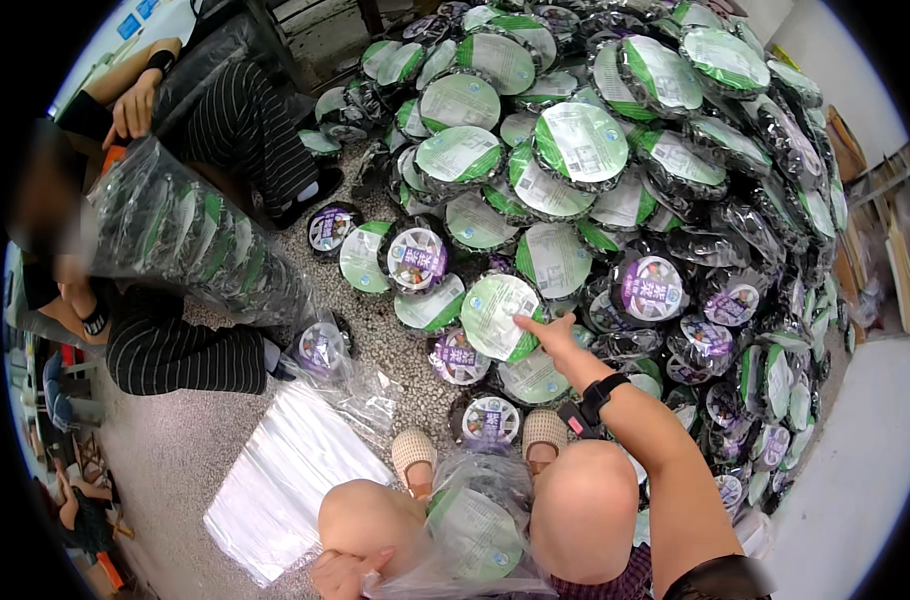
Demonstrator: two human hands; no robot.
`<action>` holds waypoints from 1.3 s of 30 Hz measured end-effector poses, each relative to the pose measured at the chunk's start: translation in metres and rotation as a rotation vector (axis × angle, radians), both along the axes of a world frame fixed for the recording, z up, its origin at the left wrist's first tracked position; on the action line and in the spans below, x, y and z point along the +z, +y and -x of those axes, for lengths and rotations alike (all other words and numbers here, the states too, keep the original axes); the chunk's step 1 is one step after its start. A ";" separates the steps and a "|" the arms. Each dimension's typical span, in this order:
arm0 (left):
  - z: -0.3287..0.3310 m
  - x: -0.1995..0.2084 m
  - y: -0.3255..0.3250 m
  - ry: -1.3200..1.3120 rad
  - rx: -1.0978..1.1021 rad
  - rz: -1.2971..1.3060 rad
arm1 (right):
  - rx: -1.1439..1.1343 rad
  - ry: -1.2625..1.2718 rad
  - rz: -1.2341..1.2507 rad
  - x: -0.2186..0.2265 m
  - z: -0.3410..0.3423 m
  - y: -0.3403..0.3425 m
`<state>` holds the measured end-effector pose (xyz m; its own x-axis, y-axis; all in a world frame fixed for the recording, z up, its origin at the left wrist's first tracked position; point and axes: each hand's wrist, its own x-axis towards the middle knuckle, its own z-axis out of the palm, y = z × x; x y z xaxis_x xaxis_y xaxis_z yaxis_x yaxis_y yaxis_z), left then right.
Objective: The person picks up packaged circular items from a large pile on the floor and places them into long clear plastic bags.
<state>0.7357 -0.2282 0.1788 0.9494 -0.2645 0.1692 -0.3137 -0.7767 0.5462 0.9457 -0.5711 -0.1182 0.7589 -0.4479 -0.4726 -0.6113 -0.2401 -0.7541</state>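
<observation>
My right hand (552, 335) reaches forward and grips the edge of a round dried-seaweed pack (495, 312), its green and white label facing up. This pack lies at the near edge of a large heap of similar packs (580, 143). Between my knees sits a clear plastic bag (430, 555) with a round green-labelled pack (475, 535) inside. Low in the view, my left hand (350, 572) is closed on the bag's edge; part of the hand is cut off by the lower rim. A purple-labelled pack (490, 422) lies between my shoes.
A stack of flat clear bags (295, 465) lies on the speckled floor (175, 450) at front left. Across from it, another person (240, 130) in striped trousers holds a long clear bag (190, 230) filled with packs. A white wall (835, 460) borders the heap at right.
</observation>
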 end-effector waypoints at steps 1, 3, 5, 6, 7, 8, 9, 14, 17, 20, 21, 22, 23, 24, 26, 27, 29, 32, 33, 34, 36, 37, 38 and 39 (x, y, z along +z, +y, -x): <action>-0.001 0.000 0.001 0.043 -0.018 -0.047 | 0.021 0.115 -0.311 0.009 -0.006 -0.001; 0.004 0.000 0.004 -0.015 0.000 -0.043 | 0.165 0.313 -0.783 0.062 -0.011 -0.004; 0.007 0.005 0.004 -0.072 0.000 -0.030 | 0.538 0.319 -0.521 0.095 0.006 -0.019; 0.006 0.012 0.002 -0.055 0.028 0.004 | 0.690 0.286 -0.356 0.106 0.018 -0.022; 0.001 0.014 -0.003 -0.046 0.041 0.060 | 0.780 0.197 0.038 0.084 0.040 -0.039; -0.003 0.016 -0.005 -0.046 0.032 0.070 | 0.852 0.106 0.430 0.049 0.061 -0.053; -0.004 0.018 -0.005 -0.021 0.020 0.046 | 0.791 0.158 0.374 0.041 0.061 -0.049; 0.012 0.004 0.000 -0.136 0.029 -0.030 | 0.376 0.205 -0.326 0.039 0.076 -0.045; 0.020 0.031 -0.003 0.165 0.212 0.185 | 0.261 -0.094 -0.543 0.157 0.073 -0.065; 0.027 0.055 -0.022 0.699 0.483 0.774 | 0.084 -0.374 -1.017 0.295 0.120 -0.071; 0.022 0.059 -0.028 0.975 0.568 1.237 | 0.106 -0.399 -1.166 0.307 0.154 -0.073; 0.014 0.065 -0.040 1.009 0.474 1.254 | 0.116 -0.428 -1.278 0.333 0.194 -0.083; 0.015 0.067 -0.041 0.891 0.669 1.303 | 0.185 -0.346 -1.182 0.322 0.211 -0.051; 0.013 0.071 -0.048 0.805 0.819 1.364 | 0.274 -0.337 -0.976 0.297 0.237 -0.023; 0.011 0.072 -0.018 0.707 0.506 1.344 | 1.022 -0.630 -0.176 0.327 0.245 0.033; 0.025 0.074 -0.008 0.647 0.332 0.924 | 1.178 -0.805 0.164 0.319 0.257 0.053; 0.061 0.087 -0.014 0.475 -0.062 0.310 | 1.208 -0.870 0.032 0.327 0.286 0.074; 0.094 0.115 -0.044 0.216 -0.596 -0.075 | 1.180 -0.360 -0.398 0.326 0.331 0.074; 0.102 0.121 -0.044 0.214 -0.637 -0.073 | 0.975 -0.299 -0.494 0.307 0.350 0.077; 0.111 0.125 -0.043 0.355 -0.515 -0.055 | 0.781 -0.240 -0.589 0.286 0.369 0.082; 0.122 0.122 -0.046 0.493 -0.389 -0.045 | 0.172 0.035 -1.057 0.290 0.391 0.090; 0.132 0.120 -0.061 0.435 -0.454 0.057 | 0.025 -0.012 -0.978 0.260 0.400 0.103; 0.143 0.119 -0.079 0.379 -0.517 0.161 | -0.121 -0.057 -0.895 0.226 0.399 0.114; 0.152 0.134 -0.102 0.709 -0.353 0.259 | -0.139 -0.054 -0.896 0.213 0.392 0.117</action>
